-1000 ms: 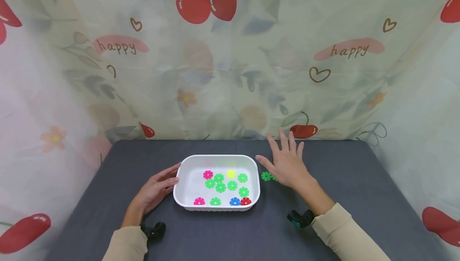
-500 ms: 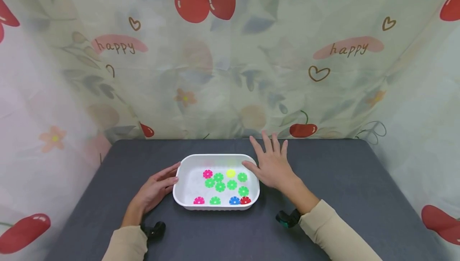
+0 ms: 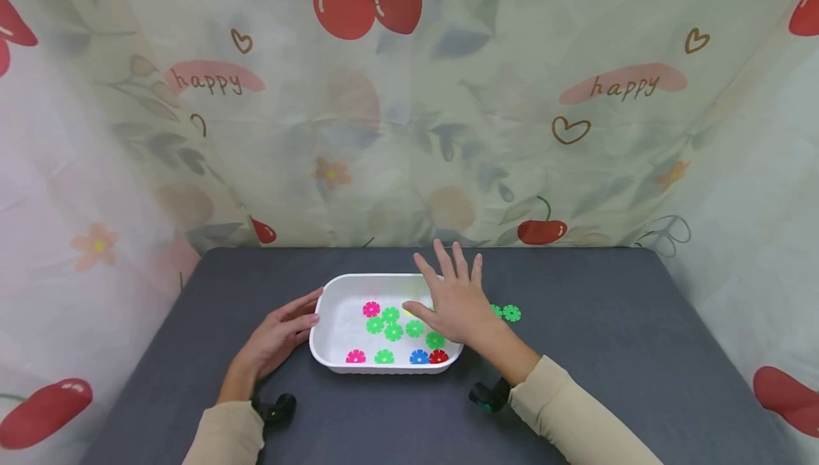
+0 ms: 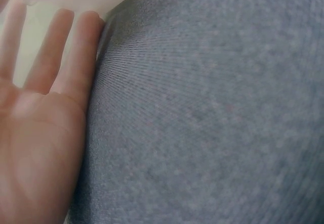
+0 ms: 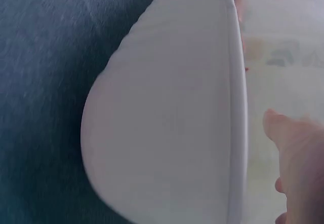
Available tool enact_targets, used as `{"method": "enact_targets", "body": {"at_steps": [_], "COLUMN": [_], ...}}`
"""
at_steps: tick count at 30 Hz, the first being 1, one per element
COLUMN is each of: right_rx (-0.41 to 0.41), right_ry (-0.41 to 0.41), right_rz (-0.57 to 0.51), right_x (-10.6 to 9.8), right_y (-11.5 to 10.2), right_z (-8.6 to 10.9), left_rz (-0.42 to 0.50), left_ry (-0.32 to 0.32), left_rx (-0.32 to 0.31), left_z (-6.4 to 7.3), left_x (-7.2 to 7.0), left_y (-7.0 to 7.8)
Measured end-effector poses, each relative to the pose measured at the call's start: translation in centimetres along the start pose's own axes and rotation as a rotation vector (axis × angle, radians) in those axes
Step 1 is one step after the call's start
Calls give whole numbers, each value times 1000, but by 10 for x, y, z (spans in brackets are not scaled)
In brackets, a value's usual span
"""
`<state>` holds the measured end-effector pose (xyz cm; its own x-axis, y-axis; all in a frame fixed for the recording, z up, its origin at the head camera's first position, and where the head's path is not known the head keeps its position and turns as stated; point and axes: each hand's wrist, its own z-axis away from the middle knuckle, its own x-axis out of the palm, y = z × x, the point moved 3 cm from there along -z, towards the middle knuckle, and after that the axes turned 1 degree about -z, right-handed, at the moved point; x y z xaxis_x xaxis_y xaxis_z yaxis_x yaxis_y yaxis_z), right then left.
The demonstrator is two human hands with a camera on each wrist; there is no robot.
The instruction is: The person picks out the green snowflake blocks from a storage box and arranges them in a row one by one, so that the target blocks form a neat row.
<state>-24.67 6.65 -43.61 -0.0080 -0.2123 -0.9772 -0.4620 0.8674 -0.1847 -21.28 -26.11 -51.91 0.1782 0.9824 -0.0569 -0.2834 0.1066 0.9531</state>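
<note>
Lightly, the left hand point(image 3: 275, 340) touches the left end of a white tray point(image 3: 335, 337), which sits on the dark tabletop point(image 3: 608, 323). Its fingers look mostly straight, and the left wrist view shows some of their tips by the tray's side. The right hand point(image 3: 457, 305) is over the right end of the tray, with its fingers spread wide and pinching nothing that can be seen. Whether it touches anything down there, nobody can tell.

Most of the little flat discs are in the tray: a bunch of green discs point(image 3: 393, 332), an upper pink disc point(image 3: 371, 309), a lower pink disc point(image 3: 355, 357), a blue disc point(image 3: 419, 357), a red disc point(image 3: 438, 356) and a yellow disc point(image 3: 407, 311), mostly hidden by the right thumb. Two loose green discs point(image 3: 512, 313) lie outside, past the tray's right end, one partly hidden by the right arm.

A few things could go wrong. If the right hand dips too low, it might knock the rim and make the tray slide or tip, since the left hand's touch seems light. The right arm could brush the loose discs away if it swings back low. Thin discs lying so close together may also come up two at once.
</note>
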Motion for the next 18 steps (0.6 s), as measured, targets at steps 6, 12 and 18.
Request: {"method": "enact_targets", "body": {"at_steps": [6,12,18], "right_rx": [-13,-32,-59], "right_ry": [-22,-28,-32], "right_rz": [-28,-36,-22], "right_x": [3,7,14], "right_y": [-16,-34,-49], "right_z": [-5,-13,-18], "left_rz": [1,9,18], "left_ry": [-2,-5,-3], "left_rx": [1,1,-4], "left_z": [0,-1,-2], "left_x": [0,-1,0], "left_y": [1,1,-1]}}
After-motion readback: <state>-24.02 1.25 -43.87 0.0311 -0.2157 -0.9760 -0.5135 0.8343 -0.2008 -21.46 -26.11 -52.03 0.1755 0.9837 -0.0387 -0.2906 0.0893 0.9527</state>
